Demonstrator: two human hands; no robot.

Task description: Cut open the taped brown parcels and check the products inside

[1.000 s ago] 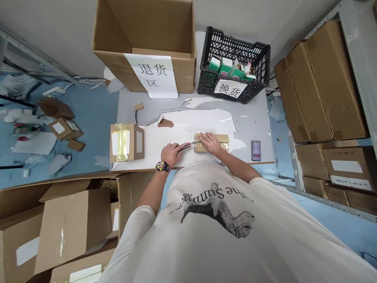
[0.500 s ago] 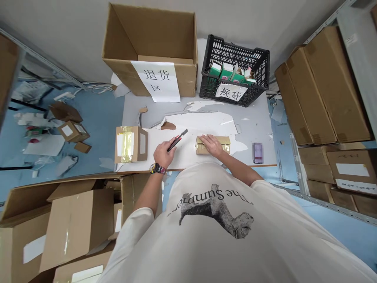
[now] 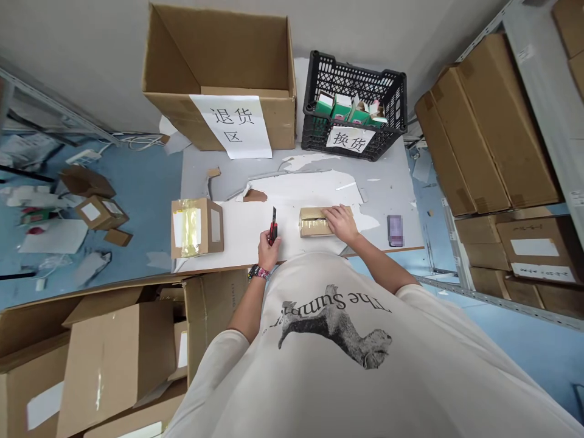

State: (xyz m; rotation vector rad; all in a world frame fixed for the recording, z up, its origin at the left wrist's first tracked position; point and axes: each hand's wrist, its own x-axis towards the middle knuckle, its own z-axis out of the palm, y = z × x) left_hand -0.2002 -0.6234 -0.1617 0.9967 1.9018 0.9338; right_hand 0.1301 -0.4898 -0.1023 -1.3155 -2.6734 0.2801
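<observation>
My left hand (image 3: 269,249), with a band and watch at the wrist, is closed around a red and black box cutter (image 3: 274,232). Its blade points away from me, toward the far side of the table. To the right, a small cardboard box (image 3: 314,227) with shiny tape along it lies on the white tabletop. My right hand (image 3: 341,222) grips this box at its right end, fingers bent over the top and the thumb side hidden. A gap separates the blade from the box. A taped, labelled carton (image 3: 186,230) stands left of my left hand.
At the back of the table stand a large open carton (image 3: 278,121) with a paper sign and a black crate (image 3: 310,131) holding green boxes. A phone (image 3: 395,231) lies at the right. Stacked cartons (image 3: 497,128) line the right; more boxes (image 3: 104,359) fill the lower left.
My left hand has shifted right and toward my body, turning the cutter's blade more straight ahead. My right hand has slid toward the small box's right end. The view has shifted slightly.
</observation>
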